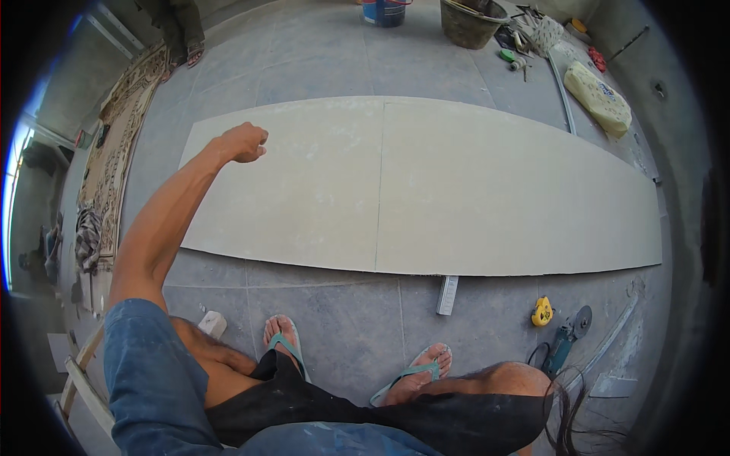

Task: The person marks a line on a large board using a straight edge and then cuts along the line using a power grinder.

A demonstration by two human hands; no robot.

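Note:
A long pale plasterboard sheet (471, 190) lies across the floor before me, with a thin dark line running over it near the middle. Above its left part, close to the far left corner, is my left hand (245, 143). Its fingers are curled closed, and what they hold, if anything, is hidden. My right hand is out of the picture. From under the sheet's near edge pokes a light metal strip (448, 295).
At near right are a yellow tape measure (542, 311) and an angle grinder (566, 342). Beyond the sheet stand a dark bucket (468, 26) and a blue pail (384, 12). A white bag (598, 99) lies far right. Another person's legs (176, 34) show by the patterned rug (122, 144).

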